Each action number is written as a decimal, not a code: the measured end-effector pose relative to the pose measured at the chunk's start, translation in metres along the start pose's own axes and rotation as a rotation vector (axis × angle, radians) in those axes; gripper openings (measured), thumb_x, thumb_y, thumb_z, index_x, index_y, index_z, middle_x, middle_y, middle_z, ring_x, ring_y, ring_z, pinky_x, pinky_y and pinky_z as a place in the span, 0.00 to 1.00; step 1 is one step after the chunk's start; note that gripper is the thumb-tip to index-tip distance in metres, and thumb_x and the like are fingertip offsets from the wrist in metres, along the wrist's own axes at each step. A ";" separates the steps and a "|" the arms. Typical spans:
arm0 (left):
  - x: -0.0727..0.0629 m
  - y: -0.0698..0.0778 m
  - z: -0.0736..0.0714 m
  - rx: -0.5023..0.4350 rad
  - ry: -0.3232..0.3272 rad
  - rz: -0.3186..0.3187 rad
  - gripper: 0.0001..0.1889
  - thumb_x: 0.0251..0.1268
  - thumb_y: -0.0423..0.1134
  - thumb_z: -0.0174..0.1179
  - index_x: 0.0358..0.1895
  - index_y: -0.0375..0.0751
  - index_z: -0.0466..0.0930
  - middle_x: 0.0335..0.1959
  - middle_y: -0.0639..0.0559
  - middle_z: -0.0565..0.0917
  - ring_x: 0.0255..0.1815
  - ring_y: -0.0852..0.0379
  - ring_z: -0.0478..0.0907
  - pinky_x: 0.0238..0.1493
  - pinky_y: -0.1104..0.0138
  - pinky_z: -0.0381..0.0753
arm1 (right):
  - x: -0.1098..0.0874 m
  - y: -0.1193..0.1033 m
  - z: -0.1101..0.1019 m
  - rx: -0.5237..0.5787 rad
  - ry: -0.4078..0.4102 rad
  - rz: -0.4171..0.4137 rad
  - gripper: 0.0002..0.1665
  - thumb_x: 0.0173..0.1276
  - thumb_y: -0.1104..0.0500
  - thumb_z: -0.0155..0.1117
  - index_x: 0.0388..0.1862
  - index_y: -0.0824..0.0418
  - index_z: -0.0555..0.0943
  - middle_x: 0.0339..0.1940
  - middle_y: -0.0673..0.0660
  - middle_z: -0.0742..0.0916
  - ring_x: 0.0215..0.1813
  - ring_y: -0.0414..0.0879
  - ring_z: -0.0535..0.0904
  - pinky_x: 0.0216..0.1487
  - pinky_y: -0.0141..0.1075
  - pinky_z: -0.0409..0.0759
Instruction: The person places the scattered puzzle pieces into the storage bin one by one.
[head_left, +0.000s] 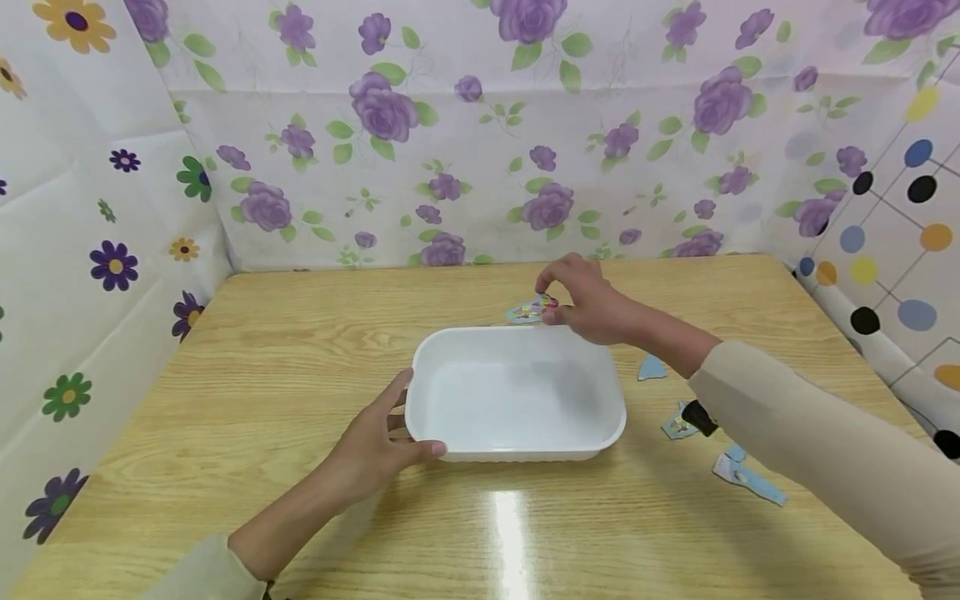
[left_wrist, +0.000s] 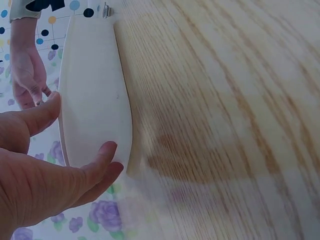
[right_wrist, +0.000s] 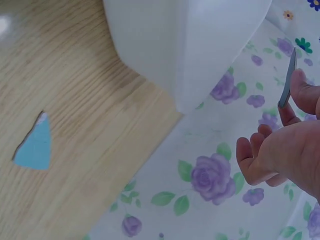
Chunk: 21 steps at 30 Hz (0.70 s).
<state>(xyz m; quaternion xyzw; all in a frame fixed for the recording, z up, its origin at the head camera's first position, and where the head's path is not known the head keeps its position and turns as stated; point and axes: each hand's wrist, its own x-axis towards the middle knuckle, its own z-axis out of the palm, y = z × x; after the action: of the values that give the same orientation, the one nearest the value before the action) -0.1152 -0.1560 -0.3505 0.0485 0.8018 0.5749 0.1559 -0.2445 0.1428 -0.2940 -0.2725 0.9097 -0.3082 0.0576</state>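
Observation:
A white rectangular plastic tub point(head_left: 513, 457) stands on the table, its visible inside bare. My left hand point(head_left: 367, 454) grips its left end, thumb at the front corner of the rim and fingers along the side. In the left wrist view, the left hand point(left_wrist: 55, 175) spans the tub's wall point(left_wrist: 95, 90). Beyond the far rim, my right hand point(head_left: 588, 304) pinches a flat printed piece point(head_left: 525, 313), pale blue with coloured pictures. The right wrist view shows the piece point(right_wrist: 288, 80) edge-on between thumb and fingertip of the right hand point(right_wrist: 290, 150).
Right of the tub lie a plain blue piece point(head_left: 652, 367), a printed piece point(head_left: 677, 426) and a long pale-blue piece point(head_left: 757, 483) touching a small one point(head_left: 736, 452). The wooden table point(head_left: 300, 350) meets a flowered cloth point(head_left: 465, 167) at its back edge.

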 end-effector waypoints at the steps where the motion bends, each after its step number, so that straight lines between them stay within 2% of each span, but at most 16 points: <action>1: 0.000 0.000 0.000 0.002 0.002 -0.003 0.55 0.50 0.38 0.74 0.77 0.53 0.45 0.70 0.42 0.62 0.61 0.41 0.73 0.51 0.60 0.83 | 0.002 -0.002 0.001 0.000 -0.006 0.000 0.16 0.69 0.64 0.62 0.53 0.65 0.72 0.61 0.66 0.68 0.67 0.62 0.54 0.66 0.59 0.55; 10: -0.001 0.001 0.000 0.003 -0.005 0.026 0.54 0.50 0.38 0.74 0.77 0.51 0.46 0.69 0.41 0.63 0.61 0.41 0.72 0.52 0.61 0.83 | 0.016 -0.027 0.007 0.067 -0.067 0.014 0.15 0.70 0.63 0.61 0.53 0.61 0.71 0.62 0.62 0.66 0.62 0.58 0.54 0.64 0.56 0.59; 21: 0.001 0.000 0.001 0.012 0.007 -0.006 0.55 0.49 0.39 0.75 0.77 0.52 0.46 0.70 0.43 0.63 0.61 0.41 0.73 0.51 0.61 0.83 | 0.025 -0.038 0.026 0.078 -0.109 0.007 0.17 0.69 0.61 0.62 0.54 0.62 0.73 0.63 0.61 0.67 0.65 0.59 0.53 0.66 0.57 0.56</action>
<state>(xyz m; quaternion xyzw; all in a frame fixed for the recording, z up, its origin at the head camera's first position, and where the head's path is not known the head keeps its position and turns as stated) -0.1157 -0.1550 -0.3504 0.0451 0.8057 0.5700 0.1545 -0.2410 0.0905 -0.2904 -0.2832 0.8934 -0.3280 0.1189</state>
